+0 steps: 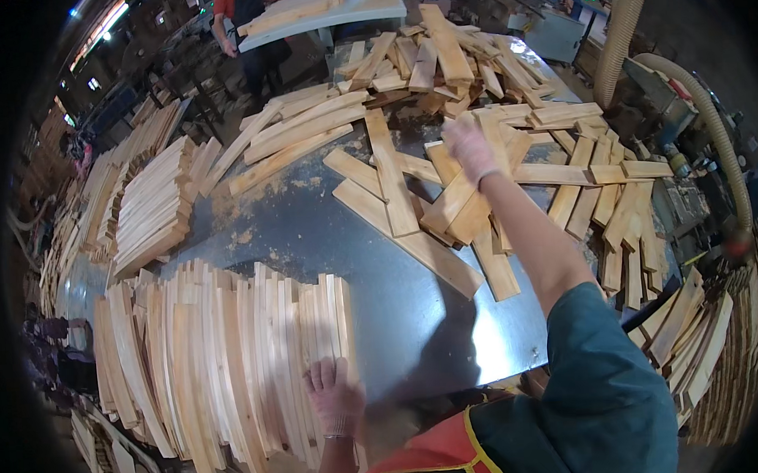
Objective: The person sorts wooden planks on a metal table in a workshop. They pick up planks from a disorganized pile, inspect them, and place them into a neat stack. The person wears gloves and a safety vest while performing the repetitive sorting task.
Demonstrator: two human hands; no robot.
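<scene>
My left hand (333, 396), in a light glove, lies with fingers stretched out against the right end of a long row of wooden slats (232, 353) standing on edge, side by side. My right arm reaches far out over a loose heap of boards. There my gloved right hand (472, 150) is on or just above a pale wooden board (495, 143); its fingers are blurred, and I cannot tell if they grip it. Below that hand, a wide board (454, 206) crosses others at a slant. Two more boards, a long one (391, 172) and a slanting one (422, 247), lie left of it.
The dark metal tabletop (311, 231) carries sawdust. A stack of slats (153, 204) stands at the left, and a heap of boards (439, 56) at the far side. Another person (238, 10) stands behind a second table (361, 11). A ribbed hose (628, 31) hangs at right.
</scene>
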